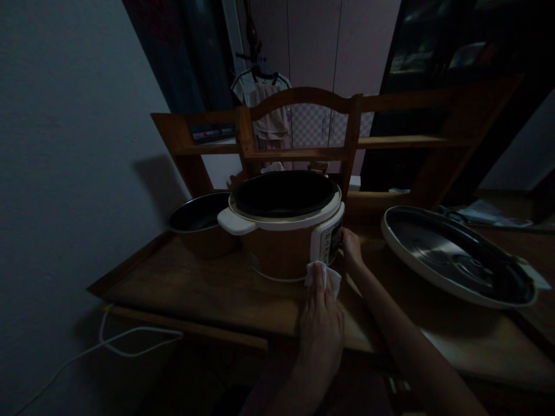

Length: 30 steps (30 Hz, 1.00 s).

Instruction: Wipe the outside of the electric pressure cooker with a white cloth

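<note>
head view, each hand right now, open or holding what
Left hand: holding a white cloth at the cooker's front.
Right hand: beside the control panel; cannot tell if open or closed.

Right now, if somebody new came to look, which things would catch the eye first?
The open cooker stands in the middle, a white cloth under the left hand by its panel. On the right lies the large lid, inside up, and on the left sits a pot.
</note>
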Motion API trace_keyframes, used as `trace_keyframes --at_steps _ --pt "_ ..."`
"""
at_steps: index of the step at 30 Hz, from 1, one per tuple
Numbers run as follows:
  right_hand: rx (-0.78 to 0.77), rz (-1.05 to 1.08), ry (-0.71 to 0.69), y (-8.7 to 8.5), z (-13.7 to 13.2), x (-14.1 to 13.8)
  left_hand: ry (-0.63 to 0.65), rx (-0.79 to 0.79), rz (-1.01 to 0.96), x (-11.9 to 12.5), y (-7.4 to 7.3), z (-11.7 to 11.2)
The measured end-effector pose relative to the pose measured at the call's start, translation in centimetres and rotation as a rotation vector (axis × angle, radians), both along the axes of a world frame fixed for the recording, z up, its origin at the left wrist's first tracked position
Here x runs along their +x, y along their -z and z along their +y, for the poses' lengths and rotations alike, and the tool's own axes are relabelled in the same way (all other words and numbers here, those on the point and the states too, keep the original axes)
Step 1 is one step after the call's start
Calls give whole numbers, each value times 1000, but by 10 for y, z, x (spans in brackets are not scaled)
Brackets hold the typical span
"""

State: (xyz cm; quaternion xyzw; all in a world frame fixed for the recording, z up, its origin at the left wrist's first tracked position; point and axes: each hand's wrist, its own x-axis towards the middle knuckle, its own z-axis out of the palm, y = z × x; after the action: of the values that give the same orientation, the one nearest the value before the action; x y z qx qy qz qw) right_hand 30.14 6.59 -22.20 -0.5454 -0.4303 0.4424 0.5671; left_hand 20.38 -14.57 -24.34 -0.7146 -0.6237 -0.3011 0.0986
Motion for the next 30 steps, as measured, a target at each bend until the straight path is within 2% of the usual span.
trace_keyframes --at_steps 12,14,17,18,25,27,30 --pt "-4 3 10 0 1 -1 124 -85 -175 11 -14 -16" --pt "-3 3 10 0 1 -1 203 -91 -216 9 -15 -24" --pt "5 -2 6 0 0 0 408 -106 -261 3 -13 -37" --pt "8 -4 5 -1 -1 0 437 -111 -274 1 -11 -39" --pt "17 -4 -9 -1 -2 0 311 -178 -769 2 5 -36" --pt "12 -4 -6 -1 -1 1 310 -103 -754 1 12 -40" --pt "4 -6 -5 -1 -1 1 283 102 -653 -4 26 -48"
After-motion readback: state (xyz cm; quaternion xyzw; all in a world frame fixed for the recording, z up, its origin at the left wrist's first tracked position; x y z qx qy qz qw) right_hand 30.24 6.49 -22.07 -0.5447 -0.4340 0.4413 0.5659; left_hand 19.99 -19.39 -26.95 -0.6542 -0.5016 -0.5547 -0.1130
